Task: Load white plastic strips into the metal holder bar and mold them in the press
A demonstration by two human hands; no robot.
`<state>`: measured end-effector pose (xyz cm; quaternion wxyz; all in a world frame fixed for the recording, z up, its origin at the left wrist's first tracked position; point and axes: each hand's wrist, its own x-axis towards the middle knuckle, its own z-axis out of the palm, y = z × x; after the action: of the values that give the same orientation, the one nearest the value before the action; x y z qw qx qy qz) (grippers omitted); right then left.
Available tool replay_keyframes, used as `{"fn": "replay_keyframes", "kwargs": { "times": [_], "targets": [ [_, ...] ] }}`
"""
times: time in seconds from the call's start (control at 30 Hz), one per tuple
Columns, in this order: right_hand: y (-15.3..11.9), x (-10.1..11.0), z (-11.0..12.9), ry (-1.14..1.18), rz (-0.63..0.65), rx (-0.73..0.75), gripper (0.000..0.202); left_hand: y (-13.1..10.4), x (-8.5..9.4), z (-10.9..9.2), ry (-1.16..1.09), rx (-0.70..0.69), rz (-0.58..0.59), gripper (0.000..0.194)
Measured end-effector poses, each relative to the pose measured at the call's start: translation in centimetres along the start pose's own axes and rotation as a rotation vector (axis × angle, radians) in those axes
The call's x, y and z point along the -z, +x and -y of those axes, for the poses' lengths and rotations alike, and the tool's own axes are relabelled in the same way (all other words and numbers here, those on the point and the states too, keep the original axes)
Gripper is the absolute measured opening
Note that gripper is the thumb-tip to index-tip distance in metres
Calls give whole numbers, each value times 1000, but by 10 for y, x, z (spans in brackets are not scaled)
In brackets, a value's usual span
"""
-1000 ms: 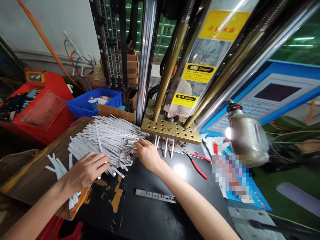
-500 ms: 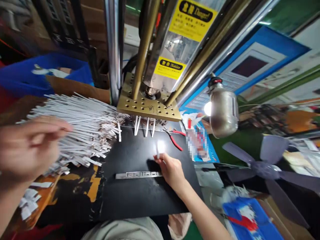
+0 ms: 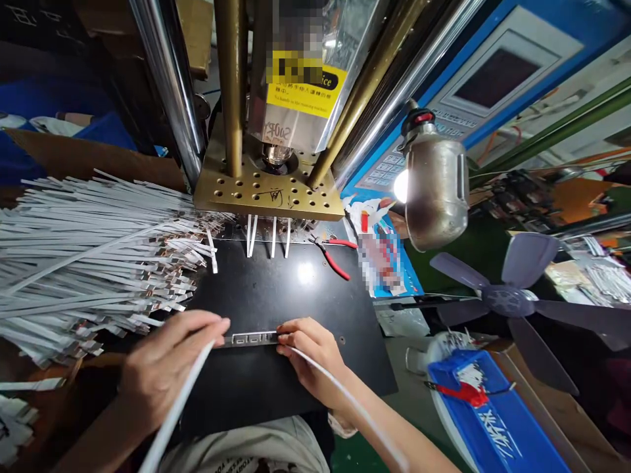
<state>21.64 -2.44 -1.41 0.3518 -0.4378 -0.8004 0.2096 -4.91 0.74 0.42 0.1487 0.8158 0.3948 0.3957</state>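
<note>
A slotted metal bar (image 3: 254, 339) lies across the black work board (image 3: 296, 381) in front of me. My left hand (image 3: 165, 364) is closed at the bar's left end, pinching a white flat cable (image 3: 180, 402) that runs down toward me. At the bar's right end, my right hand (image 3: 313, 355) pinches another white flat cable (image 3: 345, 394), which trails over the wrist. Its fingertips touch the bar or sit right beside it; the cable's tip is hidden by them. Left of the board is a large heap of white flat cables (image 3: 98, 256) with metallic ends.
Above the board's far edge hangs a press's drilled brass plate (image 3: 271, 202), with several cable ends sticking out below. Red-handled pliers (image 3: 335, 259) lie beside them. A lit lamp (image 3: 436, 190) hangs at right, above a fan (image 3: 507, 301) and a blue bin (image 3: 493, 407).
My left hand has come in from the far left to the bar and now holds a cable. My right hand has moved slightly left and down to the bar. The view has shifted.
</note>
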Motion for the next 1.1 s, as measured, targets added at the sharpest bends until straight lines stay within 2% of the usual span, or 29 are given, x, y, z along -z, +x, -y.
{"fn": "replay_keyframes", "kwargs": {
  "times": [0.1, 0.2, 0.3, 0.4, 0.53, 0.6, 0.67, 0.73, 0.77, 0.83, 0.9, 0.97, 1.03, 1.1],
  "targets": [
    [1, -1, 3, -69, 52, -16, 12, -2, -30, -13, -98, -117, 29, 26],
    [5, -2, 2, -104, 87, 21, 14, 1, -43, -17, -92, -127, 93, 18],
    [9, -5, -2, -92, 86, 64, 13, 4, -43, -19, -29, -85, 210, 15],
    [11, -10, -6, -62, 81, 100, 11, 7, -39, -24, 43, -116, 290, 17],
    [12, -9, -12, 1, 83, 125, 14, 6, -41, -27, 125, -117, 314, 22],
    [19, 0, -15, 46, 191, 108, 15, 5, -44, -28, 120, -83, 301, 22],
    [35, 14, -18, 85, 420, 77, 23, 3, -42, -27, 91, -73, 303, 21],
    [62, 21, -17, 82, 615, 70, 34, 1, -33, -24, 80, -92, 295, 22],
    [76, 19, -16, 62, 652, 88, 36, -1, -25, -21, 96, -109, 276, 23],
    [105, 3, -9, -8, 617, 175, 30, -8, -3, -12, 195, -137, 213, 26],
    [129, -27, 1, -113, 546, 303, 15, -15, 21, 1, 373, -154, 178, 30],
    [148, -61, 13, -256, 501, 422, 7, -20, 42, 17, 570, -195, 205, 34],
    [159, -86, 25, -391, 480, 479, 11, -22, 54, 31, 704, -257, 244, 36],
    [163, -94, 31, -469, 487, 501, 14, -22, 57, 42, 744, -313, 262, 38]
  ]
}}
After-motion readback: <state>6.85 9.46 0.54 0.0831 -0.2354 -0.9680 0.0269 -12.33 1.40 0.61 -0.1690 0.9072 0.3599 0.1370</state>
